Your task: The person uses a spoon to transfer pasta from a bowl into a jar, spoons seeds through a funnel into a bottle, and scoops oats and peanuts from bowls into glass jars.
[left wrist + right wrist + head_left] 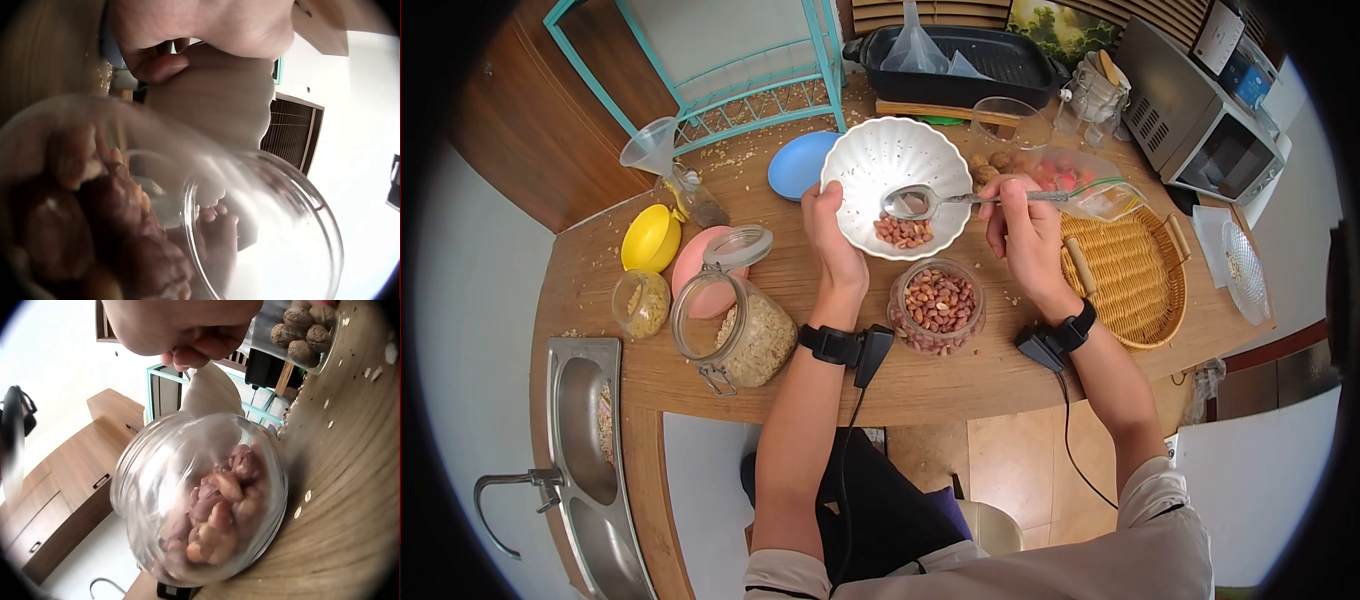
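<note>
In the head view my left hand (837,245) grips the left rim of a white fluted bowl (885,155), tilted, its inside facing me. Peanuts (903,232) are gathered at its near side. My right hand (1028,240) holds a metal spoon (912,203) by its handle, and the spoon's head lies over the bowl's inside. Just in front of the bowl stands a glass jar (897,325) of red-skinned peanuts. The left wrist view shows my left thumb (164,67) against the bowl's outer wall (215,106). In the right wrist view curled fingers (209,350) appear above the jar; the spoon is hidden there.
An open clip-top jar of oats (762,345), a pink plate (695,270), a yellow bowl (652,238) and a blue plate (797,165) stand left. To the right lie a wicker tray (1125,275) and a clear container (1105,200). A sink (580,400) is at far left.
</note>
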{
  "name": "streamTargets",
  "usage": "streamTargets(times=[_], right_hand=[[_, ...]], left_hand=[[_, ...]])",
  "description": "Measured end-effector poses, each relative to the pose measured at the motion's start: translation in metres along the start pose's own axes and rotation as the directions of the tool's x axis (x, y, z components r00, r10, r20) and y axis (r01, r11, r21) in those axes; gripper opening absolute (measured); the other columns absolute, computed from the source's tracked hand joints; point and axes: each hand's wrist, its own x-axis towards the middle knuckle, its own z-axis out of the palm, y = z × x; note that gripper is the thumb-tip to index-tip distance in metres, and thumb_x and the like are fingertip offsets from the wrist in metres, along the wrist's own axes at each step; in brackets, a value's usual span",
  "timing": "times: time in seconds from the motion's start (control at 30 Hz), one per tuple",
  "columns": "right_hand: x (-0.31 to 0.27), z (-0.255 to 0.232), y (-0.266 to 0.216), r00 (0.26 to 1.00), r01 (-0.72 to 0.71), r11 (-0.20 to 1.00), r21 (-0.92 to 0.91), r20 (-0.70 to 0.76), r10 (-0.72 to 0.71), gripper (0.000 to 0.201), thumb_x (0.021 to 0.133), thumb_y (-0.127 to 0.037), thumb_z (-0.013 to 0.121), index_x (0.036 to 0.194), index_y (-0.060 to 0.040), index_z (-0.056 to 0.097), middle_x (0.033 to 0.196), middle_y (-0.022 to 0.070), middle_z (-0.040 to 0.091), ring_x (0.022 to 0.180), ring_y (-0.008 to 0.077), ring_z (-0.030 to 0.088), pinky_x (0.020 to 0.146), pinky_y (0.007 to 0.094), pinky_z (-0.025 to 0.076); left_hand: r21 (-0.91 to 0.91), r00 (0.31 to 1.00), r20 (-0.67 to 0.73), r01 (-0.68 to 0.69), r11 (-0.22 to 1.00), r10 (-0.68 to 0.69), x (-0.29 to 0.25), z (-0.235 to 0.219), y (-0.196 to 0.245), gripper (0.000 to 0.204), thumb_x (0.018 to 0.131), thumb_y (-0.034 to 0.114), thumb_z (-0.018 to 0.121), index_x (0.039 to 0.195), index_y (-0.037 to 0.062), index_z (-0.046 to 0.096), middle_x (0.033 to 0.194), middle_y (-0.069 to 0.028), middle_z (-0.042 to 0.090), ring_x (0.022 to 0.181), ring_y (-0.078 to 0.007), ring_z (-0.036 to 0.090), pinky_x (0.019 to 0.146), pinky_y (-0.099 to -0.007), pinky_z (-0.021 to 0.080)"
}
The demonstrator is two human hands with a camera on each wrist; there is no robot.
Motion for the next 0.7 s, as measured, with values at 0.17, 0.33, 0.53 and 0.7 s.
streamTargets(times=[0.17,0.33,0.53,0.7], right_hand=[[0.003,-0.003,0.004,1.000,-0.030,1.000,-0.002,-0.002,0.030,0.036,0.107,-0.031,0.040,0.100,-0.0021,0.060,0.079,0.0000,0.057,0.049,0.0031,0.045,0.043,0.0183,0.035],[0.003,-0.004,0.009,0.999,-0.046,0.999,0.001,-0.020,0.046,0.036,0.107,-0.032,0.040,0.100,-0.0020,0.060,0.079,0.0001,0.056,0.048,0.0035,0.045,0.043,0.0188,0.036],[0.006,-0.004,0.013,0.999,-0.051,0.999,-0.013,-0.012,0.050,0.036,0.107,-0.033,0.041,0.101,-0.0021,0.060,0.082,0.0003,0.056,0.049,0.0040,0.046,0.043,0.0192,0.036],[0.006,-0.004,0.008,0.995,-0.102,0.993,-0.054,-0.005,0.102,0.041,0.107,-0.036,0.039,0.103,-0.0011,0.061,0.085,0.0010,0.056,0.051,0.0045,0.047,0.045,0.0201,0.037]], left_hand=[[0.020,0.997,-0.046,0.070,0.997,-0.069,-0.004,-0.001,-0.001,0.065,0.092,0.046,0.048,0.136,-0.0009,0.045,0.135,-0.0146,0.055,0.122,-0.0230,0.055,0.102,-0.0351,0.043],[0.126,0.979,-0.073,0.197,0.972,-0.189,-0.009,-0.002,0.004,0.062,0.092,0.049,0.047,0.131,0.0008,0.050,0.123,-0.0126,0.061,0.108,-0.0183,0.062,0.081,-0.0312,0.052],[0.170,0.975,-0.072,0.220,0.961,-0.211,-0.007,-0.010,-0.004,0.054,0.091,0.052,0.045,0.120,0.0074,0.055,0.094,-0.0021,0.065,0.071,-0.0080,0.061,0.044,-0.0229,0.037],[0.130,0.967,-0.072,0.250,0.959,-0.242,-0.005,-0.015,-0.008,0.057,0.091,0.053,0.045,0.124,0.0066,0.054,0.107,-0.0054,0.065,0.086,-0.0115,0.065,0.054,-0.0238,0.047]])
